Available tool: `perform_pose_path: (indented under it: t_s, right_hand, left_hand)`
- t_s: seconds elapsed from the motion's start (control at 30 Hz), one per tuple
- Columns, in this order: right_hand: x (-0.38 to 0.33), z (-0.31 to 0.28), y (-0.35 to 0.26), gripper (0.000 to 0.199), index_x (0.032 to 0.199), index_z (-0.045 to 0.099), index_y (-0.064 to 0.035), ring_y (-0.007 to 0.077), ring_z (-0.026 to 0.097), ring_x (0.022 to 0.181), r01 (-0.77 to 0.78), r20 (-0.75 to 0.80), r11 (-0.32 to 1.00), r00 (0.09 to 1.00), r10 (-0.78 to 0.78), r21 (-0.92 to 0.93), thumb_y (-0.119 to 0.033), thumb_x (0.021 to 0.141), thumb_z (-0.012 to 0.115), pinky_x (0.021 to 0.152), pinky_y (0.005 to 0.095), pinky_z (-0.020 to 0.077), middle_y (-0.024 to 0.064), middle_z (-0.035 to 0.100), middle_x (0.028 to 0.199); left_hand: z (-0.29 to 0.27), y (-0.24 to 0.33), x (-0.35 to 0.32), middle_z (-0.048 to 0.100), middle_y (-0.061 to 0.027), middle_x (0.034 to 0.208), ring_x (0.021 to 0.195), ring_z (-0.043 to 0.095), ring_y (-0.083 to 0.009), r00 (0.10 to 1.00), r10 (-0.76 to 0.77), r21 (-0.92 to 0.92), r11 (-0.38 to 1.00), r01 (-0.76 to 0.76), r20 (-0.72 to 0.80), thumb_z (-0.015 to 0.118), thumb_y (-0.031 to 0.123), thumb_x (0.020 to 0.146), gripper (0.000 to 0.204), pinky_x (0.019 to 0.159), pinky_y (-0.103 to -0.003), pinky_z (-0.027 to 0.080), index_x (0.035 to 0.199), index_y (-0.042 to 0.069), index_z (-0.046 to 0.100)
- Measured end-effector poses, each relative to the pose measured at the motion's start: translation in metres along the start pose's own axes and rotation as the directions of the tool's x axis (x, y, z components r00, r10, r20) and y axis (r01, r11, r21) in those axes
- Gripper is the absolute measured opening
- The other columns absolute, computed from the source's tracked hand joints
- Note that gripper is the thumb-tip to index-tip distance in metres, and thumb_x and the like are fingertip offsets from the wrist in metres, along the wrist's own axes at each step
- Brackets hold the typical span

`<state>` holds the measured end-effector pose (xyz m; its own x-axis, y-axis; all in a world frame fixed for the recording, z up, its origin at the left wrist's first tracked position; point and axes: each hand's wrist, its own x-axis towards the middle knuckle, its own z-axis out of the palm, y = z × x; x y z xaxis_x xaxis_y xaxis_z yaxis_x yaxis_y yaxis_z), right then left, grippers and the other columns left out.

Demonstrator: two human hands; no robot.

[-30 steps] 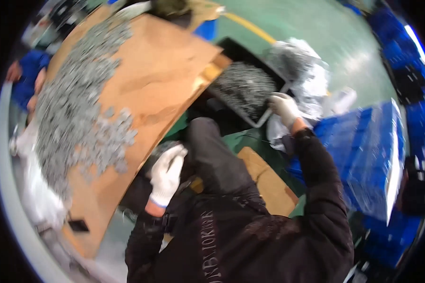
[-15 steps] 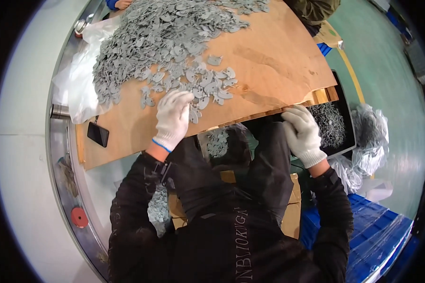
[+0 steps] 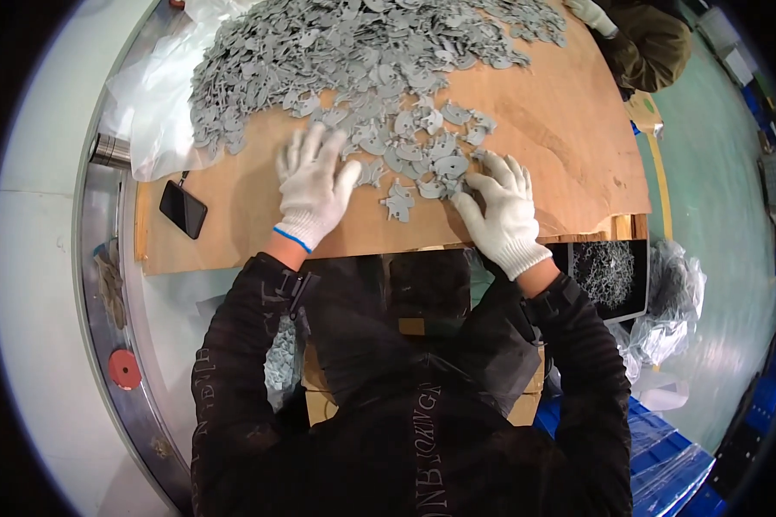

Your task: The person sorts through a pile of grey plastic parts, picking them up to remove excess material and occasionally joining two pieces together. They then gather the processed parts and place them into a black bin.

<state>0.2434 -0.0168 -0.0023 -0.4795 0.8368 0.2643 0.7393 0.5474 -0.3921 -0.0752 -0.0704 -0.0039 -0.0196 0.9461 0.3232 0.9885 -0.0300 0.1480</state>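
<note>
A large heap of flat grey parts (image 3: 319,60), curved and irregular in shape, covers the far part of a wooden table (image 3: 543,164). Its looser near end spreads between my two gloved hands. My left hand (image 3: 313,185), in a white knit glove with a blue cuff edge, lies on the wood at the left of these parts, fingers spread. On the right side my right hand (image 3: 502,207), also in a white glove, has its fingers apart, with the fingertips at the edge of the loose parts. A small cluster of parts (image 3: 397,201) lies between the hands.
A black phone (image 3: 183,209) lies at the table's left, near a clear plastic bag (image 3: 159,112). Beyond the right table edge stands a black bin (image 3: 638,293) of thin metallic pieces. A co-worker's gloved hand (image 3: 591,15) is at the far right. Blue crates (image 3: 664,457) stand lower right.
My right hand has left the table's front edge and moved up and left onto the tabletop beside the parts. My left hand's fingers have spread. The view has shifted.
</note>
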Motion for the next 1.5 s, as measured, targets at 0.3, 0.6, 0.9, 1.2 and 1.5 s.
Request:
perform_pose_path:
  t_s: [0.3,0.6,0.9,1.2,1.5]
  right_hand:
    - [0.066,0.025,0.008,0.058,0.146,0.063,-0.0179,0.0465,0.036,0.15,-0.075,-0.091,0.997,0.993,0.072,-0.029,-0.043,0.095,0.071,0.126,0.0549,0.0266,0.0226,0.048,0.158]
    - [0.074,0.023,0.061,0.05,0.143,0.064,-0.0104,0.043,0.045,0.147,-0.157,-0.147,0.986,0.978,0.149,-0.047,-0.032,0.098,0.067,0.125,0.0507,0.0324,0.0206,0.057,0.153]
    - [0.032,0.005,0.056,0.038,0.131,0.071,-0.0061,0.0436,0.054,0.139,-0.041,-0.148,0.999,0.988,0.045,0.028,-0.021,0.096,0.07,0.121,0.0504,0.0398,0.0204,0.065,0.143]
    - [0.036,-0.001,0.047,0.046,0.133,0.07,-0.0096,0.0449,0.05,0.143,-0.088,-0.126,0.991,0.987,0.101,0.104,-0.03,0.092,0.077,0.122,0.0518,0.0387,0.0195,0.062,0.147]
    - [0.066,-0.003,0.009,0.061,0.145,0.066,-0.0179,0.0447,0.041,0.151,-0.073,0.031,0.985,0.996,0.079,-0.158,-0.045,0.091,0.076,0.129,0.0526,0.0251,0.0183,0.054,0.157]
  left_hand:
    - [0.018,0.008,0.026,0.044,-0.0173,0.163,0.156,0.029,-0.0455,0.999,0.043,-0.136,0.99,-0.04,0.021,0.066,0.052,0.098,0.063,0.127,-0.063,0.018,0.151,0.019,0.055]
    - [0.023,0.056,0.083,0.044,-0.0185,0.163,0.157,0.029,-0.0454,0.984,0.084,-0.13,0.99,-0.064,0.157,0.067,0.046,0.098,0.059,0.129,-0.061,0.017,0.152,0.022,0.056]
    - [0.026,0.018,0.063,0.051,-0.0147,0.152,0.145,0.041,-0.0387,0.994,0.111,-0.092,0.99,-0.11,0.01,0.075,0.038,0.091,0.056,0.123,-0.061,0.025,0.141,0.018,0.062]
    - [0.043,0.001,0.055,0.054,-0.013,0.152,0.147,0.041,-0.0389,0.987,0.061,-0.194,0.977,-0.089,-0.148,0.078,0.039,0.09,0.055,0.128,-0.061,0.019,0.14,0.02,0.064]
    - [0.033,0.022,0.055,0.056,-0.0107,0.151,0.148,0.041,-0.0403,0.963,0.261,-0.233,0.935,-0.268,-0.062,0.077,0.041,0.091,0.05,0.126,-0.063,0.023,0.136,0.021,0.067]
